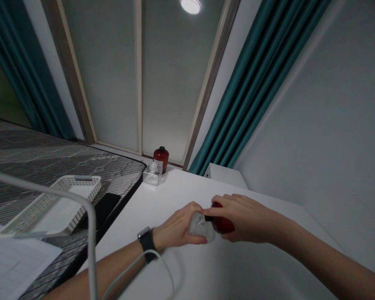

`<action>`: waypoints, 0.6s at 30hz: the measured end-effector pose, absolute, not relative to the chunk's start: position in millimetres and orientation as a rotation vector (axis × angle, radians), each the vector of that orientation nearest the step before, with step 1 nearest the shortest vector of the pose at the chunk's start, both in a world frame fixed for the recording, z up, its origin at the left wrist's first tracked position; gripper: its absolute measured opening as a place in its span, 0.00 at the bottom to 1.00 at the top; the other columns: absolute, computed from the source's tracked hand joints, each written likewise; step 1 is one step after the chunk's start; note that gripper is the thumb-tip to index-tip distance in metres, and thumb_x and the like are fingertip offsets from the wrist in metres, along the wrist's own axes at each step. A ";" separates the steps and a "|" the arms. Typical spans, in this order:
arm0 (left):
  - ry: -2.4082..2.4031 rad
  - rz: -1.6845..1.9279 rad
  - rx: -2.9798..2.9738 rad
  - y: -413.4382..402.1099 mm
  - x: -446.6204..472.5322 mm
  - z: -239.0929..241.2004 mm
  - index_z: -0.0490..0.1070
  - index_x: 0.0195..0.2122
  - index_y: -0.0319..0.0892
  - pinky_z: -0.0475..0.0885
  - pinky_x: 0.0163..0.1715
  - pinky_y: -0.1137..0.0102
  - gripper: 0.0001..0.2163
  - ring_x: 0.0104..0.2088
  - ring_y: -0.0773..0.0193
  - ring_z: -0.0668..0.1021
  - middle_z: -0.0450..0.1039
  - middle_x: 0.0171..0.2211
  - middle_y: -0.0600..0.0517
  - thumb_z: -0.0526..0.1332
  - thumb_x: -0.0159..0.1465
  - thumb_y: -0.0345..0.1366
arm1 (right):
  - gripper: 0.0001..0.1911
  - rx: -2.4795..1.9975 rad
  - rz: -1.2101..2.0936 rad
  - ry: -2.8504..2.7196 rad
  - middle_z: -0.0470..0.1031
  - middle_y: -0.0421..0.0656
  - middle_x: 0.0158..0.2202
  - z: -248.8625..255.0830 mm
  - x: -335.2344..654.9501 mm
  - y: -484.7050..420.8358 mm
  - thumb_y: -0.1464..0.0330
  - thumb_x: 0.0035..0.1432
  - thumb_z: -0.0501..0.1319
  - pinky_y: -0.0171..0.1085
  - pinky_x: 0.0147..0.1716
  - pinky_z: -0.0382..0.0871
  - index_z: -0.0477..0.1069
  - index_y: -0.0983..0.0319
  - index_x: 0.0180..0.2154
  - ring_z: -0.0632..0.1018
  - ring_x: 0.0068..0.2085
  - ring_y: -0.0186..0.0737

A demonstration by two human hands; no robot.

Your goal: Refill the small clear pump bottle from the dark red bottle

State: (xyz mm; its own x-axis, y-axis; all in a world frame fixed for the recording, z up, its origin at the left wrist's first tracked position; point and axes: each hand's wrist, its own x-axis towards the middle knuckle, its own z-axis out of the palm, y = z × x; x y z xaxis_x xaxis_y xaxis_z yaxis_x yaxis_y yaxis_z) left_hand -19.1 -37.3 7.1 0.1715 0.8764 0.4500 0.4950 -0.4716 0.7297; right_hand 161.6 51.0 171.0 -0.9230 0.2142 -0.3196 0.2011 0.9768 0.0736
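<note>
Red bottle (224,225) mostly hidden under right hand (245,217), which is clamped on it. Left hand (178,228) is closed around a blurry clear plastic piece (201,225) at the bottle's end. Both sit mid white table (175,196), well away from its edges, with open surface around.

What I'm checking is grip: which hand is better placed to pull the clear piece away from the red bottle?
Left, probably: the left hand wraps the clear piece, while the right hand grips the red bottle and could steady it.

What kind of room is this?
Probably a bedroom: a quilted mattress at the left, long teal curtains, and a white table beside the mattress, where the left hand holds a clear box and the right hand a red bottle.
</note>
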 end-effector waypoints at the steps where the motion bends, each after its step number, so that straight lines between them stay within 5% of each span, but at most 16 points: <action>1: 1.292 1.227 2.038 -37.3 -19.2 7.0 0.59 0.53 0.45 0.71 0.50 0.60 0.30 0.48 0.54 0.75 0.69 0.50 0.46 0.74 0.54 0.40 | 0.28 0.303 0.055 2.793 0.73 0.46 0.47 171.4 161.6 51.0 0.67 0.53 0.66 0.45 0.40 0.65 0.67 0.49 0.57 0.77 0.42 0.51; 18: 1.289 1.227 2.070 -37.9 -19.5 10.1 0.59 0.53 0.43 0.72 0.49 0.59 0.31 0.48 0.53 0.75 0.69 0.49 0.45 0.74 0.55 0.40 | 0.27 0.294 0.086 2.789 0.73 0.46 0.46 172.2 159.3 50.8 0.67 0.54 0.65 0.45 0.40 0.66 0.67 0.49 0.56 0.77 0.42 0.52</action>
State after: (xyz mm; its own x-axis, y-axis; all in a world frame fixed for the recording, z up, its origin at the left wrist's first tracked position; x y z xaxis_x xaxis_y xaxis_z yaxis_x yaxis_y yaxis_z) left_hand -19.5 -37.9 10.1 0.1857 0.8661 0.4641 0.5065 -0.4891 0.7101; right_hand 159.3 50.8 172.2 -0.9229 0.2124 -0.3211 0.1922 0.9769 0.0938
